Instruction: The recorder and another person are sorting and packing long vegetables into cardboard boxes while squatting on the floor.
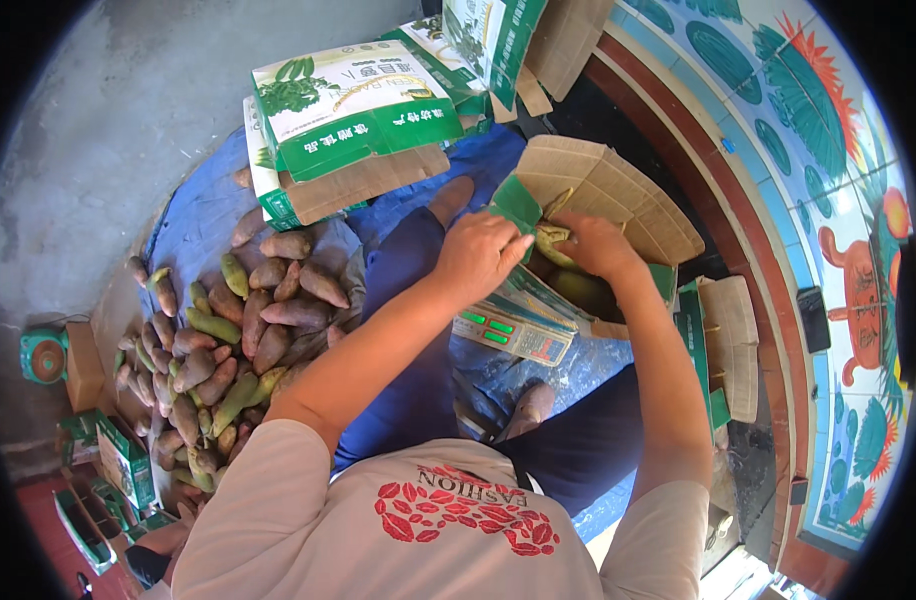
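An open cardboard box [633, 200], brown inside with green flaps, rests on a digital scale [518, 335] with lit green displays between my knees. My left hand [481, 256] is closed on the box's green flap [518, 205] at its left side. Inside the box my right hand [596, 243] has its fingers closed around a pale green radish [553, 245]; its fingertips are partly hidden. Below that hand lies a darker green radish [583, 290] in the box.
A large heap of reddish and green radishes [268, 310] lies on a blue sheet [203, 215] to my left. White-and-green boxes [363, 110] are stacked ahead. Another open box [728, 345] stands at right, near a tiled wall [778, 110]. Part of another person [163, 540] shows at lower left.
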Action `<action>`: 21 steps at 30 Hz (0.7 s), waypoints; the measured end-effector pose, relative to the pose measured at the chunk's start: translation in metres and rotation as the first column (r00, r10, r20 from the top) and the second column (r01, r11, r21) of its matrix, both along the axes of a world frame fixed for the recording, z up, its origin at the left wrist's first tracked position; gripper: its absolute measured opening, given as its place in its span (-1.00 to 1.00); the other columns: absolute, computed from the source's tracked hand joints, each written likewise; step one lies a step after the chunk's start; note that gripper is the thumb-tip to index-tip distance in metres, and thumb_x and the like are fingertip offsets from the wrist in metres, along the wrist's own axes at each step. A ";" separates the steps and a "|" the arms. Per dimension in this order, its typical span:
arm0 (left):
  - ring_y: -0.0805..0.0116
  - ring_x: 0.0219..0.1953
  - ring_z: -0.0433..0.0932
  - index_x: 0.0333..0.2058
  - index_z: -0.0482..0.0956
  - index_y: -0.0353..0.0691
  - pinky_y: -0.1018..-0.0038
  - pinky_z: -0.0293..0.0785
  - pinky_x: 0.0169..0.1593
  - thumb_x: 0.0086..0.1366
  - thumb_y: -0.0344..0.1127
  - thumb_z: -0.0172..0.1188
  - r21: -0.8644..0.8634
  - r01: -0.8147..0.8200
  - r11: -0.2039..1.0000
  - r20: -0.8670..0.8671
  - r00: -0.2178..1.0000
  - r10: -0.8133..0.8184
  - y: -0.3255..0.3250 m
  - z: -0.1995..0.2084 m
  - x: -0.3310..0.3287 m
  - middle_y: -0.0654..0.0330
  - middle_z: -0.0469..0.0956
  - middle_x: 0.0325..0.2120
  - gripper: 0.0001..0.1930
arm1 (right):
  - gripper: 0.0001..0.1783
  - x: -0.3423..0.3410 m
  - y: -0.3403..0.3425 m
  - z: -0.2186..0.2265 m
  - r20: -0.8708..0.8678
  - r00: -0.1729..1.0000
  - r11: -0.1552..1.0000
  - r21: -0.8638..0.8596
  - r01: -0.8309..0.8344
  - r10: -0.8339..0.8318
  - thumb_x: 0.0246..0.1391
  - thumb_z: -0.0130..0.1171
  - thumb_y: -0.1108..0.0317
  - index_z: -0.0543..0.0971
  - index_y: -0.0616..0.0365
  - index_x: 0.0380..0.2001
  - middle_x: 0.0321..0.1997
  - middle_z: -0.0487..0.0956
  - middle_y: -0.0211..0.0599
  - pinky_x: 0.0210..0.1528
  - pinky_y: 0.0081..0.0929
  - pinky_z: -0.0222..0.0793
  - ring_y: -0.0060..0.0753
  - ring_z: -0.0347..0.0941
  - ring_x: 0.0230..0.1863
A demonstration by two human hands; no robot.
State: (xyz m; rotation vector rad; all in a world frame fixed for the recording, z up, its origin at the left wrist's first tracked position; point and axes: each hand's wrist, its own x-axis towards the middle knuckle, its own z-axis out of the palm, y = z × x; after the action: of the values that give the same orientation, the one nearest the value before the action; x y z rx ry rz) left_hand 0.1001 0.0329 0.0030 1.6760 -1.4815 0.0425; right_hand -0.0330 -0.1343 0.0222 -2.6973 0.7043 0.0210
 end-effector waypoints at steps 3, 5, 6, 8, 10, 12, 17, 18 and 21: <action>0.01 -0.43 0.46 -0.54 0.49 -0.27 0.18 0.35 -0.31 0.20 -0.22 0.08 0.006 -0.017 1.000 -0.018 1.000 0.017 -0.001 -0.001 -0.001 0.05 0.48 -0.57 -0.75 | -0.74 0.020 -0.010 -0.030 -0.049 0.993 0.988 0.116 -0.099 0.105 0.05 0.06 0.25 0.56 0.04 -0.19 -0.20 0.56 0.00 -0.04 -0.15 0.33 0.02 0.45 -0.10; 0.04 -0.43 0.47 -0.55 0.48 -0.27 0.20 0.34 -0.30 0.19 -0.23 0.09 -0.012 0.002 1.000 -0.023 1.000 -0.003 -0.004 -0.003 -0.002 0.07 0.48 -0.57 -0.76 | -0.76 0.023 -0.019 -0.046 -0.129 0.977 0.979 0.142 -0.149 0.168 0.11 -0.03 0.27 0.57 0.03 -0.22 -0.23 0.57 -0.06 -0.04 -0.12 0.31 0.06 0.44 -0.11; 0.04 -0.43 0.47 -0.55 0.48 -0.27 0.20 0.34 -0.30 0.19 -0.23 0.09 -0.015 -0.018 1.000 -0.018 1.000 0.018 -0.005 -0.003 -0.002 0.07 0.48 -0.57 -0.76 | -0.76 0.019 -0.023 -0.052 -0.125 0.974 0.976 0.138 -0.170 0.188 0.11 -0.03 0.27 0.57 0.03 -0.22 -0.23 0.57 -0.06 -0.04 -0.12 0.31 0.06 0.44 -0.11; 0.06 -0.43 0.47 -0.57 0.47 -0.26 0.22 0.34 -0.30 0.18 -0.24 0.10 -0.020 0.032 0.999 -0.072 0.997 -0.034 -0.004 0.000 -0.003 0.08 0.47 -0.57 -0.76 | -0.73 0.005 -0.030 -0.057 0.127 0.965 0.965 0.103 -0.241 0.227 0.14 -0.02 0.25 0.54 0.24 -0.39 -0.40 0.57 -0.04 -0.30 -0.30 0.39 -0.15 0.51 -0.40; 0.07 -0.44 0.46 -0.58 0.47 -0.26 0.23 0.32 -0.30 0.17 -0.25 0.12 -0.054 0.002 0.999 -0.073 0.997 -0.006 -0.005 -0.004 -0.003 0.10 0.47 -0.58 -0.77 | -0.74 -0.001 -0.031 -0.047 0.166 0.981 0.877 0.481 0.006 -0.097 0.16 -0.04 0.27 0.54 0.23 -0.42 -0.47 0.54 -0.17 -0.39 -0.43 0.34 -0.33 0.45 -0.48; 0.11 -0.45 0.47 -0.65 0.45 -0.22 0.23 0.31 -0.32 0.15 -0.19 0.14 -0.079 -0.024 0.997 -0.041 0.999 0.021 -0.006 -0.006 -0.003 0.11 0.46 -0.62 -0.72 | -0.73 -0.005 -0.028 -0.037 0.057 0.912 0.589 0.779 0.213 -0.405 0.17 -0.05 0.29 0.54 0.22 -0.45 -0.54 0.51 -0.29 -0.48 -0.56 0.28 -0.51 0.40 -0.56; 0.10 -0.43 0.46 -0.58 0.49 -0.24 0.26 0.30 -0.27 0.14 -0.24 0.16 -0.063 -0.074 0.995 -0.046 0.996 0.071 -0.010 -0.010 -0.005 0.14 0.45 -0.60 -0.78 | -0.83 -0.018 -0.014 -0.006 0.250 0.769 0.524 0.842 0.127 -0.588 0.14 -0.04 0.42 0.49 0.22 -0.25 -0.62 0.36 -0.50 -0.57 -0.68 0.10 -0.67 0.20 -0.63; 0.12 -0.38 0.45 -0.53 0.49 -0.22 0.24 0.29 -0.21 0.12 -0.21 0.18 -0.039 -0.059 0.998 -0.047 0.997 0.057 -0.010 -0.009 -0.008 0.15 0.46 -0.56 -0.80 | -0.83 -0.024 -0.013 0.001 0.252 0.776 0.532 0.838 0.124 -0.579 0.14 -0.04 0.42 0.49 0.22 -0.25 -0.62 0.36 -0.50 -0.57 -0.68 0.10 -0.67 0.20 -0.63; 0.13 -0.28 0.43 -0.44 0.50 -0.19 0.18 0.24 -0.08 0.09 -0.17 0.21 -0.079 -0.086 0.993 0.001 0.996 0.086 -0.010 -0.004 -0.013 0.16 0.46 -0.46 -0.78 | -0.83 -0.050 -0.021 0.020 0.346 0.608 0.507 0.855 0.109 -0.715 0.11 -0.03 0.47 0.47 0.18 -0.22 -0.65 0.24 -0.57 -0.59 -0.70 0.00 -0.71 0.08 -0.64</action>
State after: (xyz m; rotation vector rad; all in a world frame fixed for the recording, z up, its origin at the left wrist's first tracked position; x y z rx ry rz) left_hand 0.0875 0.0224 -0.0012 1.6762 -1.3926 0.1495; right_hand -0.0830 -0.1553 0.0421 -1.4101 0.8660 -0.6310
